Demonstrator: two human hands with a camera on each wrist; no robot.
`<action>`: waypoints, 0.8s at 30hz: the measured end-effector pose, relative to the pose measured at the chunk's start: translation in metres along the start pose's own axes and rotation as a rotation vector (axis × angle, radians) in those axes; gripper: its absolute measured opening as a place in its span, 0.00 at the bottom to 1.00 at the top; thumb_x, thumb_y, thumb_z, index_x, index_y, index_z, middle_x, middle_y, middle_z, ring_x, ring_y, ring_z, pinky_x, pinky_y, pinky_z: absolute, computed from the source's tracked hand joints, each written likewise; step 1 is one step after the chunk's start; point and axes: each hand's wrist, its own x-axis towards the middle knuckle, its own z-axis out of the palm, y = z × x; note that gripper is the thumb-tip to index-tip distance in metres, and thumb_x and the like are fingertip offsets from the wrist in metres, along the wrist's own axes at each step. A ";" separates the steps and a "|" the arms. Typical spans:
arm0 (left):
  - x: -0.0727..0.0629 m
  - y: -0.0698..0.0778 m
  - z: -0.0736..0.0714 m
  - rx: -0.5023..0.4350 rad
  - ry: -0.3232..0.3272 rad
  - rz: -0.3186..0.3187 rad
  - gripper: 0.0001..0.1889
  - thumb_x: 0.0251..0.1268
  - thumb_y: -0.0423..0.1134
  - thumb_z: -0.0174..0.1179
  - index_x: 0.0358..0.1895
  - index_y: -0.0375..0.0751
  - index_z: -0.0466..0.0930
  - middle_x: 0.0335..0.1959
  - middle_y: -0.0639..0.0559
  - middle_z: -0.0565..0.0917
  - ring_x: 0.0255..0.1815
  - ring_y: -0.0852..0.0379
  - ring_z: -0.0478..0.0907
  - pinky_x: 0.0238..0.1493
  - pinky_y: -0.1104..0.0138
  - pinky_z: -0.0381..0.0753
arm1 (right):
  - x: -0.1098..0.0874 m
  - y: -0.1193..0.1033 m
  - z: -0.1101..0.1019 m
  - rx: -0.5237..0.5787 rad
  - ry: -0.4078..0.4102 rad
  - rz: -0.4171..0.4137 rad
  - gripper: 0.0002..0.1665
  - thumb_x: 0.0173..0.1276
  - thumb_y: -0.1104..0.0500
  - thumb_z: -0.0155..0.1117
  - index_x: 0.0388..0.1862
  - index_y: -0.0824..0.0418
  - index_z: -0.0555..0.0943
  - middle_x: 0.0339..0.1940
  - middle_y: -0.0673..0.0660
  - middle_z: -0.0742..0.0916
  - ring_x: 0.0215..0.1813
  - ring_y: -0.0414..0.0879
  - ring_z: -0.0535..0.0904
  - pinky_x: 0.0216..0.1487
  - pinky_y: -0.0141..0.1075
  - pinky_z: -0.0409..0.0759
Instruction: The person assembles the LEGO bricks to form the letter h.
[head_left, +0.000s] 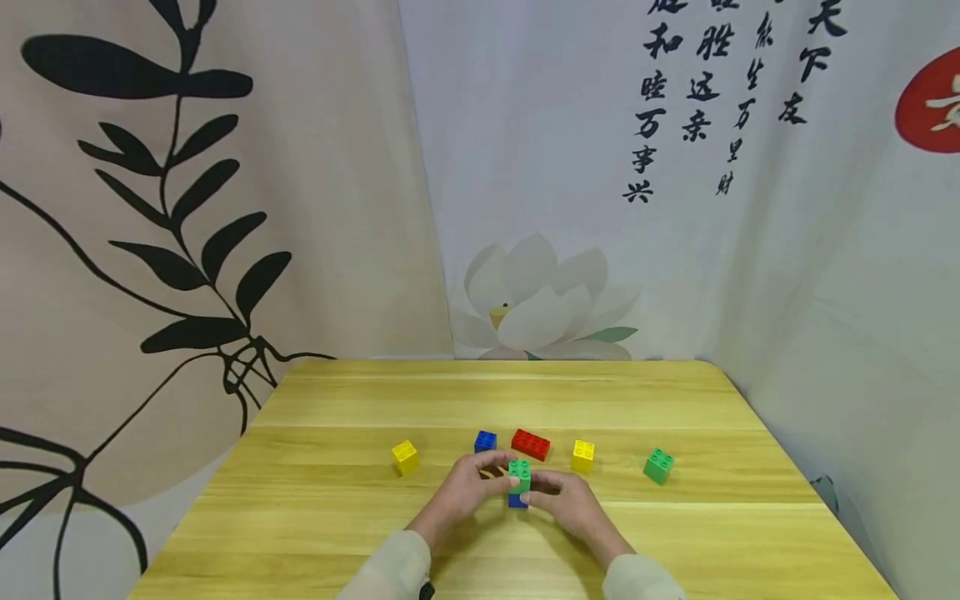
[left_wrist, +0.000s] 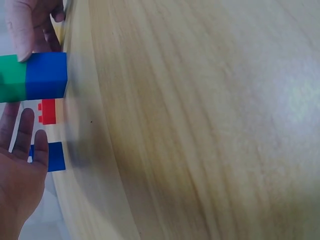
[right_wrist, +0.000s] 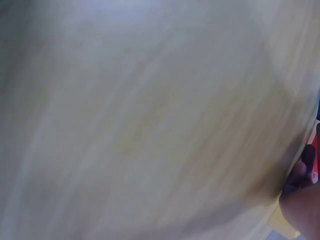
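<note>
A green toy brick [head_left: 520, 472] sits on top of a blue toy brick [head_left: 517, 502], upright in front of the person. My left hand [head_left: 467, 492] pinches the green brick from the left, its thumb on the near face. From the other side my right hand [head_left: 572, 502] holds the blue brick, thumb close to the seam between the two. In the left wrist view, the green brick [left_wrist: 12, 77] and blue brick [left_wrist: 47, 76] lie flush together. Only part of the right hand [right_wrist: 302, 200] shows at the edge of the right wrist view.
Behind the hands on the wooden table [head_left: 300, 533] lie another blue brick [head_left: 485, 441], a longer red brick [head_left: 531, 444] and a yellow brick [head_left: 582, 456]. A second yellow brick [head_left: 405, 457] is off to the left, another green brick [head_left: 658, 466] to the right.
</note>
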 end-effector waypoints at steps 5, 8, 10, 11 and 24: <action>0.000 0.000 0.001 0.006 0.002 -0.012 0.16 0.63 0.47 0.69 0.53 0.50 0.83 0.45 0.55 0.82 0.47 0.51 0.75 0.43 0.59 0.77 | -0.001 -0.001 -0.001 0.036 0.006 -0.013 0.26 0.64 0.48 0.72 0.57 0.58 0.84 0.52 0.55 0.87 0.54 0.53 0.81 0.56 0.52 0.78; 0.001 -0.001 0.002 0.014 0.006 -0.023 0.16 0.63 0.48 0.69 0.52 0.50 0.82 0.45 0.56 0.82 0.47 0.52 0.75 0.45 0.59 0.77 | -0.001 -0.003 0.000 0.043 0.006 -0.013 0.24 0.63 0.49 0.73 0.56 0.58 0.84 0.51 0.54 0.88 0.52 0.51 0.81 0.54 0.49 0.79; 0.001 -0.001 0.002 0.018 0.007 -0.020 0.16 0.64 0.48 0.68 0.52 0.50 0.82 0.45 0.56 0.82 0.48 0.52 0.75 0.46 0.58 0.77 | -0.002 -0.003 0.000 0.041 0.006 -0.014 0.23 0.63 0.50 0.73 0.56 0.58 0.85 0.50 0.53 0.88 0.51 0.50 0.81 0.53 0.48 0.80; 0.001 -0.002 0.002 0.020 0.008 -0.015 0.16 0.64 0.48 0.68 0.52 0.50 0.83 0.45 0.56 0.82 0.48 0.52 0.75 0.47 0.58 0.77 | -0.002 -0.003 0.000 0.038 0.007 -0.016 0.23 0.63 0.50 0.73 0.55 0.58 0.85 0.50 0.53 0.88 0.51 0.49 0.81 0.52 0.48 0.80; -0.002 0.000 -0.003 0.041 0.013 0.025 0.16 0.65 0.46 0.67 0.54 0.48 0.82 0.47 0.56 0.83 0.49 0.54 0.76 0.52 0.55 0.75 | 0.001 -0.005 0.005 0.048 0.012 -0.030 0.19 0.64 0.53 0.73 0.53 0.56 0.86 0.47 0.51 0.88 0.47 0.46 0.81 0.47 0.42 0.80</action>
